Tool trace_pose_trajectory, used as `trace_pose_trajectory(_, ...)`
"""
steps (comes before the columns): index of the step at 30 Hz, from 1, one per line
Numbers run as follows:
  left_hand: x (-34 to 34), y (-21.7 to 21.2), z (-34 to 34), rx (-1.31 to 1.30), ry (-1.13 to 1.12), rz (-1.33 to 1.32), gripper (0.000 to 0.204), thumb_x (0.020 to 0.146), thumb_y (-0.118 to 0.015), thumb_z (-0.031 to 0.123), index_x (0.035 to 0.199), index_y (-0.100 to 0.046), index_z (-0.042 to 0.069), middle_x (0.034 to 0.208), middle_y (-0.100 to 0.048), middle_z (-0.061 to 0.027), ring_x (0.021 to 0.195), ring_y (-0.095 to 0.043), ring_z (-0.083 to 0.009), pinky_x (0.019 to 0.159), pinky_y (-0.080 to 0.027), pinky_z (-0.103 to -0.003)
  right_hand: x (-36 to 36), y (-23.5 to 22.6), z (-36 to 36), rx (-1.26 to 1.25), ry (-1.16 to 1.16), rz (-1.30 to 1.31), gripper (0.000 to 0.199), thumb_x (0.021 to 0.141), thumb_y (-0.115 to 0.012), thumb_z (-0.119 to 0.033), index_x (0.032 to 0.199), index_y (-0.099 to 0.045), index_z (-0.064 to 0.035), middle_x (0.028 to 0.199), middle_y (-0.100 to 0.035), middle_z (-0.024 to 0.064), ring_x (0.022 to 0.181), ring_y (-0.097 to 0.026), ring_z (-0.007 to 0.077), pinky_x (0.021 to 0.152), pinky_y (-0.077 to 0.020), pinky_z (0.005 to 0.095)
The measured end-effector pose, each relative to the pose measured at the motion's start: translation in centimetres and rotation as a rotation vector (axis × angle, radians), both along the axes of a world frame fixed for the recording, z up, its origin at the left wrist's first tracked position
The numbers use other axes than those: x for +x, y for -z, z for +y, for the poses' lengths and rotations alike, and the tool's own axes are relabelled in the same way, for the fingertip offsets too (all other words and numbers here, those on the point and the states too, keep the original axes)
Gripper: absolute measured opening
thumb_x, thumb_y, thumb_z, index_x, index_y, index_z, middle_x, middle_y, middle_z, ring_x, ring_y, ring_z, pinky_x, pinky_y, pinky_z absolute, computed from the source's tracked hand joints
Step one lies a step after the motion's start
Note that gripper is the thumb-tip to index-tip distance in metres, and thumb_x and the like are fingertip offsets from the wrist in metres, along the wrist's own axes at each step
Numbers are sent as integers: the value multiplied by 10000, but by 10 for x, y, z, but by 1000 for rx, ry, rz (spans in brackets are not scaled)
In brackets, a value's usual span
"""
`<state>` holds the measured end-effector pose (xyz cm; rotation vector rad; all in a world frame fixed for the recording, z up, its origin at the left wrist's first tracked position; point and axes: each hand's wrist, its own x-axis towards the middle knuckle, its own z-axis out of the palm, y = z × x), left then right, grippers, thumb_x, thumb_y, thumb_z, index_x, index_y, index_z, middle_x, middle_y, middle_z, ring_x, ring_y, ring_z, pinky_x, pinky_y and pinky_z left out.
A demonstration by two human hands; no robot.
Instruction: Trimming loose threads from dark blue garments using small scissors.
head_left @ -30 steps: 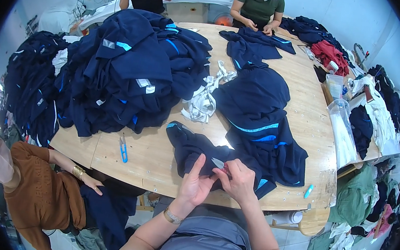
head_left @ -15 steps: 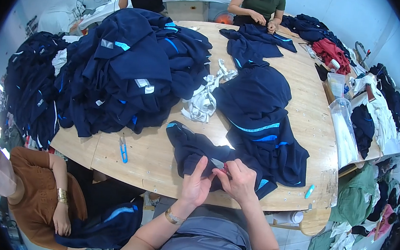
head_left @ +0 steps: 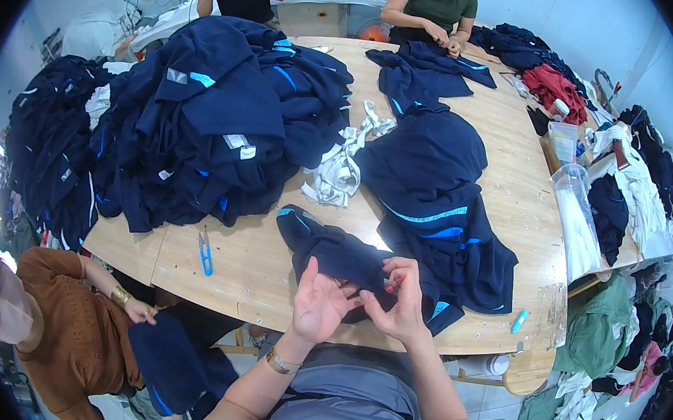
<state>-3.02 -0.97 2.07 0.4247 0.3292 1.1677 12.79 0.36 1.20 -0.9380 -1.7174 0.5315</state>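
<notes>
Both hands on a navy garment at the near tabletop edge

Left hand (head_left: 319, 303) lies on the garment (head_left: 348, 261), fingers straight and close together, thumb out; right hand (head_left: 403, 300) curls over the same cloth, fingers pinching a fold, what sits between them too small to tell. Garment rests on the wooden tabletop (head_left: 255, 271), touching a spread navy top (head_left: 441, 203) to its right. Blue snips (head_left: 205, 251) lie left, apart. Big navy pile (head_left: 216, 119) far left, white strips (head_left: 343, 166) between pile and top. Person in brown (head_left: 69, 339) sits near left
</notes>
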Motion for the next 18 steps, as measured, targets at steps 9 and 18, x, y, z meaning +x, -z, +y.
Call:
trace_pose_trajectory(9,-14,-2,3,64,38,129,629,927,-291,450,1379,-243,15,1360,-395,-158,1266,-370,-297,1038,-285,-474,0,46,10,-102,88,-72,435,643,-700,-9,938,-381,-16,1093,-459,220,874,-534,265,648,-480,290)
trace_pose_trajectory(18,-21,-2,10,83,-13,-394,445,910,-387,272,1254,-418,-10,1289,-468,-145,1227,-410,-304,1078,-271,-463,0,30,4,-3,22,-138,482,626,-749,-120,945,-397,-41,1056,-501,197,968,-531,347,845,-409,418)
